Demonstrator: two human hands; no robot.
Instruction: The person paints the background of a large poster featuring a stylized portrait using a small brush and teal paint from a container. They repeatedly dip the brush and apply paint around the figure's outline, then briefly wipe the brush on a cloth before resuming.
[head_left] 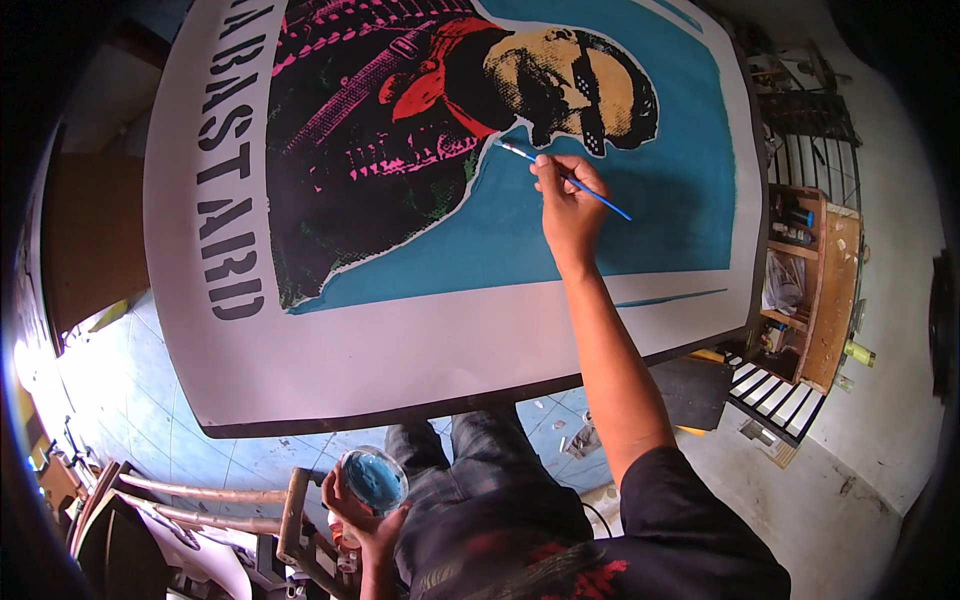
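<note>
We have the poster [430, 350] before us, the brush [603, 200] in our right hand [574, 208] over it. The cup [405, 486] is in our left hand [368, 525], nearer us than the poster; the shelf [840, 290] stands right of the poster.

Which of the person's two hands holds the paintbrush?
The right hand, over the poster, holds the blue-handled paintbrush; the left hand instead holds a tub of blue paint.

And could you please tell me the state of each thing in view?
Right hand: pinching the paintbrush
Paintbrush: held, tip at the poster
Left hand: gripping the paint container
Paint container: open, blue paint inside
Poster: spread out, blue background mostly filled
Wooden shelf: open-fronted, partly filled
</note>
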